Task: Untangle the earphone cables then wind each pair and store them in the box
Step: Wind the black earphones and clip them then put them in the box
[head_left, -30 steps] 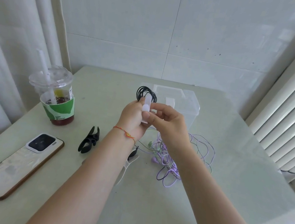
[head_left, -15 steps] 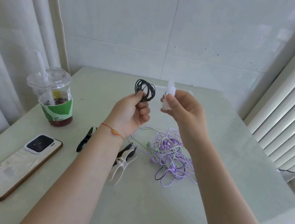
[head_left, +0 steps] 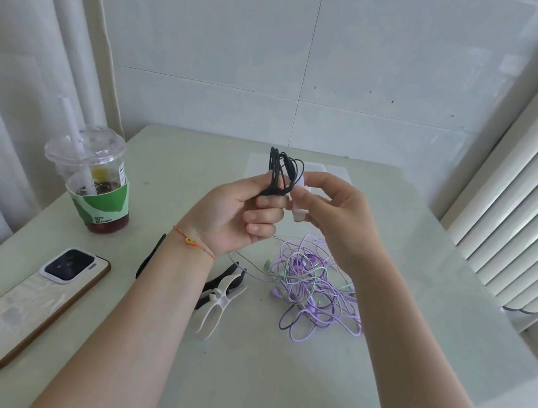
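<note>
**Clipping the first wound pair, the rest still a knot**

The left hand is up above the table, thumb and curled fingers pinching the black earphone coil at its base so the loops stand up and don't spring apart. Makes sense: let go and the winding undoes itself. The right hand has a small white clip pinched between thumb and fingertips, held right against the pinched part of the coil. My guess is it's there to clamp the bundle shut, though I can't tell if the clip has bitten onto the cable yet.

The clear plastic box sits on the table just behind both hands, mostly hidden, so the drop-off looks like a short reach once the black pair is secured.

Below the hands, the purple and green earphone tangle lies on the table, still one knot. A white clip on the table and a black clip lie next to it, probably waiting for the other pairs. An iced drink cup and a phone are off to the left, well apart from the cables.
</note>
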`<state>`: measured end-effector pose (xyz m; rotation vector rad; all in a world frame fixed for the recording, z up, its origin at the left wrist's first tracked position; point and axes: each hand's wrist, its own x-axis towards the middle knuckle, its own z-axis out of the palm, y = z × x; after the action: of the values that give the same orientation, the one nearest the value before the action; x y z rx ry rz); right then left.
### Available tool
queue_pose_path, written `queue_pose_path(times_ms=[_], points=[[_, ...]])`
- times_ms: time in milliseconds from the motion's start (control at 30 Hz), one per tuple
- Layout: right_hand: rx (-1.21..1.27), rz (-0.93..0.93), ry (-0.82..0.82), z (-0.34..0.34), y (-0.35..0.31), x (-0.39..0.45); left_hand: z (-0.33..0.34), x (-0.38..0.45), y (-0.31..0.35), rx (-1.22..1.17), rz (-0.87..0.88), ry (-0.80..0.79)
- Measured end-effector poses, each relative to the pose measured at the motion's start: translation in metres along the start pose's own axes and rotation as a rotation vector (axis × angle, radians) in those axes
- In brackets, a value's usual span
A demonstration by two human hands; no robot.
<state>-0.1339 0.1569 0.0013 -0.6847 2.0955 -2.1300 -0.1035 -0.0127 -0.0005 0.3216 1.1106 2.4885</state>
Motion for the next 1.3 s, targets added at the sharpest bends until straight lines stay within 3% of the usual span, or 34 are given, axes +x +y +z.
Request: queue_pose_path(times_ms=[433,933,1167,1300], points=[[-0.422,-0.193,0.043,-0.005,-0.009,0.002,0.003,0.0,-0.001,0.311,-0.011,0.127],[-0.481,-0.123,-0.039,-0.007,-0.022,-0.003,0.007,0.005,-0.003,0.409,-0.029,0.236],[-0.424,-0.134,0.078,-0.004,-0.02,-0.002,0.007,0.007,-0.004,0.439,-0.033,0.263],[-0.378,-0.071,0.038,-0.001,-0.019,-0.004,0.008,0.007,-0.004,0.491,-0.029,0.288]])
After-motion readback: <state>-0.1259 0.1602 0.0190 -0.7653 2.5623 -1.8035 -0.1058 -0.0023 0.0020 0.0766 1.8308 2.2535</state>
